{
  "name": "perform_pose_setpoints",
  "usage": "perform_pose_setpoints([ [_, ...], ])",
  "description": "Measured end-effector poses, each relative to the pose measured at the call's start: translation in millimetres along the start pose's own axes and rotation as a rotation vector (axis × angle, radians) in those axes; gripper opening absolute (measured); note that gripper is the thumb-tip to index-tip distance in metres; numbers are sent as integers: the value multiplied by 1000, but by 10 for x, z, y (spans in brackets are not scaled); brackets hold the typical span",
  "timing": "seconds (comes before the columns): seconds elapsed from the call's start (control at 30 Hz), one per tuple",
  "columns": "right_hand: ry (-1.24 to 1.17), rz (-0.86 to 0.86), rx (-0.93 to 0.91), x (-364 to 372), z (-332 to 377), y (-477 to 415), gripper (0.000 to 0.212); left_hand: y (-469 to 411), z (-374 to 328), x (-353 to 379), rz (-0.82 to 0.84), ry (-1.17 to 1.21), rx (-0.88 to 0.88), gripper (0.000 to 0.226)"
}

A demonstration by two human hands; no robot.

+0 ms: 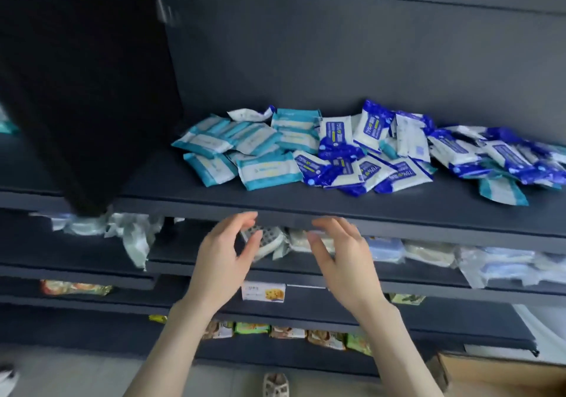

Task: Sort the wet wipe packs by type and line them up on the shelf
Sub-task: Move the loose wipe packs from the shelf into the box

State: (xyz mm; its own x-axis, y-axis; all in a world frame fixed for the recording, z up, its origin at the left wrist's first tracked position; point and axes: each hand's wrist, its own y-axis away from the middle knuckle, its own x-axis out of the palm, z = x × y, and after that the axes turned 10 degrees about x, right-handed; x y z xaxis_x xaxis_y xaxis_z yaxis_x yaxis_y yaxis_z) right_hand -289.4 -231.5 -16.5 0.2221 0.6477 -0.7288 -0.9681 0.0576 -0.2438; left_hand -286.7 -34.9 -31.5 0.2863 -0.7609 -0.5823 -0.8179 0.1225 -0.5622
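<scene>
A loose heap of wet wipe packs lies on the dark shelf (306,203). Teal-and-white packs (266,171) sit mostly at the left of the heap. Dark blue-and-white packs (367,139) fill the middle and right, with one teal pack (502,190) lying at the far right front. My left hand (223,259) and my right hand (343,262) are raised side by side just below the shelf's front edge, palms facing each other. Their fingers are relaxed and hold nothing. Neither hand touches a pack.
A black panel (85,90) hangs over the shelf's left end. Lower shelves hold clear-wrapped sponges (269,240), blue packs (386,251) and snack packets (324,337). A cardboard box (502,375) stands on the floor at the right. A shoe (275,386) shows below.
</scene>
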Motion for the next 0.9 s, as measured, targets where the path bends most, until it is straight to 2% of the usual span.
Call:
perform_pose_setpoints([
  [0.17,-10,-32,-53,276,318,-896,31,-657,512,-99,-124,-54,22,26],
  [0.27,26,38,-41,469,421,-1373,35,-1009,832,-121,-108,-208,-35,31],
  [0.33,59,114,-53,593,459,-1652,41,-1187,1032,-139,-63,-348,-201,44],
  [0.43,199,257,-71,764,493,-2006,54,-1350,1259,-142,8,-450,-472,76],
  [0.5,261,345,-36,837,497,-2128,62,-1374,1322,-143,48,-497,-508,93],
  [0.53,262,364,-16,857,488,-2161,65,-1382,1346,-152,63,-503,-500,94],
  [0.63,272,340,24,880,477,-2209,67,-1438,1435,-228,43,-314,-524,81],
  [0.73,227,298,52,935,513,-2213,56,-1511,1533,-334,55,-72,-529,86],
  [0.83,54,241,90,1010,522,-2169,33,-1522,1581,-431,50,113,-588,93],
  [0.9,-129,196,168,1048,541,-2142,31,-1497,1592,-500,0,226,-614,93],
])
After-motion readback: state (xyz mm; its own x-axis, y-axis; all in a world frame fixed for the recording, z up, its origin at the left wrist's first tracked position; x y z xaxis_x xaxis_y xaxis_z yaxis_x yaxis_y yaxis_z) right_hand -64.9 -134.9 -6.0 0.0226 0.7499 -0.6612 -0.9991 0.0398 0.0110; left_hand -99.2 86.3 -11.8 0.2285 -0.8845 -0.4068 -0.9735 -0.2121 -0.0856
